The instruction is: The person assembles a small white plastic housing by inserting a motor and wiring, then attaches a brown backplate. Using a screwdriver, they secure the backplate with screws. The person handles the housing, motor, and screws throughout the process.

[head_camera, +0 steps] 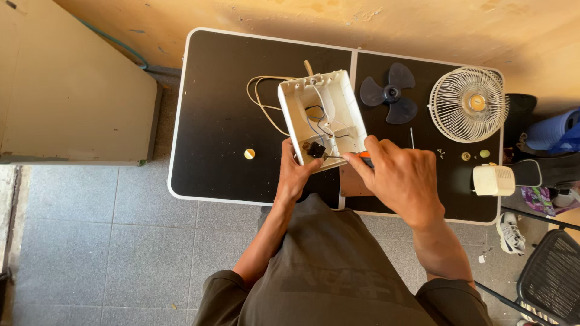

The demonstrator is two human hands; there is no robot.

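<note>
The white fan housing (322, 118) stands tilted on the black folding surface (211, 121), its open inside facing up, and serves as the reference for all that follows. Blue, black and white wires run across its interior down to a small dark switch block (315, 148) at its near corner.

The left hand (294, 174) is clamped on the housing's near-left corner — thumb over the rim beside the switch block, fingers underneath. The right hand (400, 178) is closed around an orange-handled screwdriver (356, 156) at the housing's near-right edge; the thin shaft reaches left toward the switch block, and whether the tip touches it cannot be told.

A cream power cord (261, 96) loops out from the housing's far-left side and lies on the surface. Just right of the housing lies a dark three-blade fan propeller (389, 93); farther right — near the surface's edge — a white wire fan guard (469, 104). Right of the housing and nearer the person sits a small white plastic part (493, 180), with a few small round caps (475, 155) between it and the guard. Left of the housing, well apart, lies a single pale yellow disc (249, 154).
</note>
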